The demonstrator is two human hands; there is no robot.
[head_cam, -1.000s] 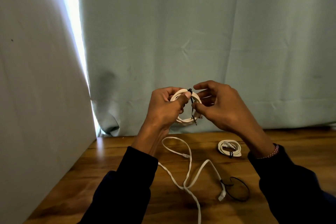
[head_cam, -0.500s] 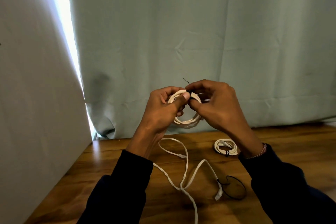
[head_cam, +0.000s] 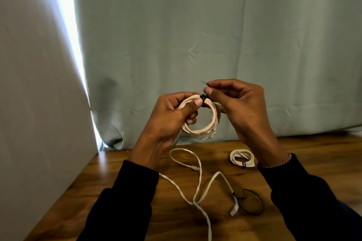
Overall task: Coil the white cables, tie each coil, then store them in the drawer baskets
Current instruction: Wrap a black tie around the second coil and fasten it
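The right hand [head_cam: 238, 101] has pulled the black tie [head_cam: 203, 97] end upward, pinching it, while the left hand [head_cam: 172, 115] grips the coil [head_cam: 197, 133]; the knot looks nearly tight.

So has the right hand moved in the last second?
Yes. The right hand has lifted slightly against the curtain hem, pulling the black tie end upward from the held coil.

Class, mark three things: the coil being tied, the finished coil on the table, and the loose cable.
held coil [head_cam: 197, 132], head view, bottom arc.
tied coil [head_cam: 236, 160], head view, left curve.
loose cable [head_cam: 199, 170], head view, middle strand.
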